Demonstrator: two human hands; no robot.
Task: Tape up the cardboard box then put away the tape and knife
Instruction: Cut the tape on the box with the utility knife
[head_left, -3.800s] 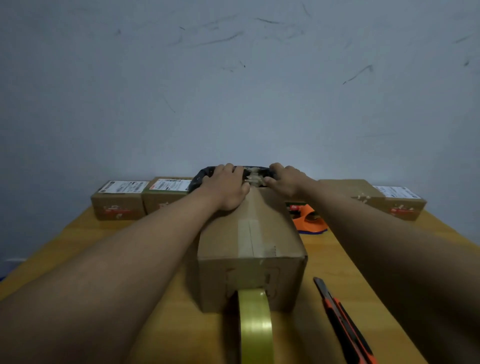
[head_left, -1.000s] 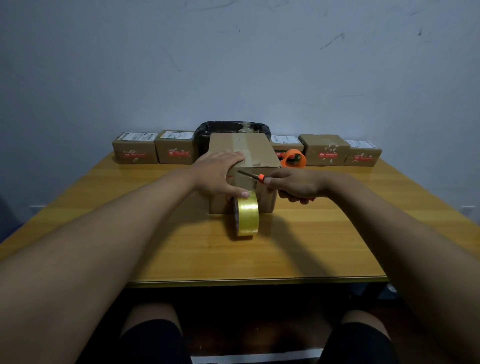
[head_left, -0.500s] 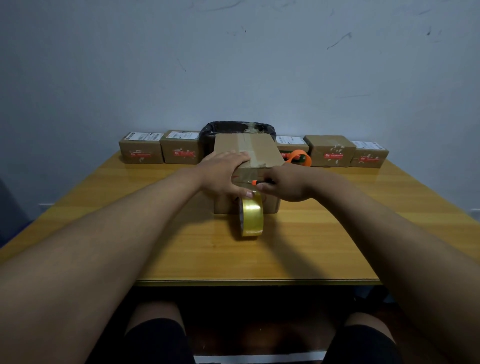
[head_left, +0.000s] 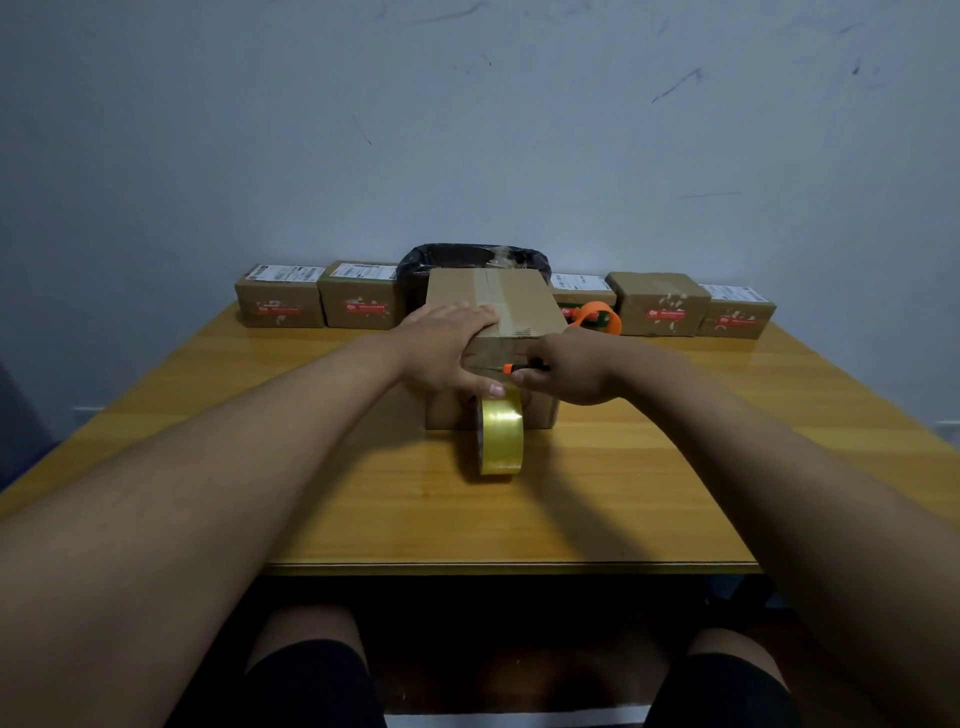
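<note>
Your left hand (head_left: 447, 345) lies flat on the cardboard box (head_left: 524, 306) on the bench (head_left: 675, 467); your right hand (head_left: 569, 369) grips one knife (head_left: 511, 368) above one tape roll (head_left: 500, 434).

I see the cardboard box (head_left: 519, 306) sitting square on the table, brown, flaps closed, with 1 strip of clear tape running along the middle of its top and down the near face. The roll of yellowish tape (head_left: 500, 436) stands on edge against that near face, its strip running up to the box. The knife (head_left: 514, 368), orange and black, is held level across the near face, blade pointing left.
</note>
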